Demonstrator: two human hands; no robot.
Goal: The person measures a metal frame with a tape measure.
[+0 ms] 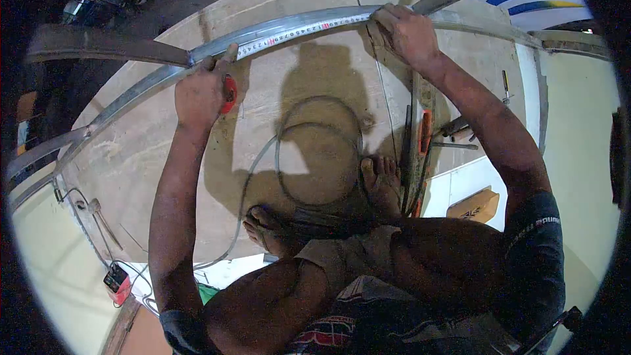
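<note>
My left hand [199, 97] is closed around a tape measure [229, 94], whose red case shows beside the palm. Its white blade [299, 33] is pulled out to the right along a long grey metal bar [263, 25]. At the blade's far end, my right hand [409, 38] has its fingers pressed together on the blade against the bar. The fingers hide the tip of the tape. Both hands touch or nearly touch the bar, close to where crosspieces meet it.
A grey cable [279, 158] lies coiled on the plywood [144, 158] near my bare feet. To the right lie a spirit level [424, 131] and a hammer-like tool [455, 126]. A cardboard piece [474, 205] sits lower right. At lower left is a red-and-black device [117, 283] with wires.
</note>
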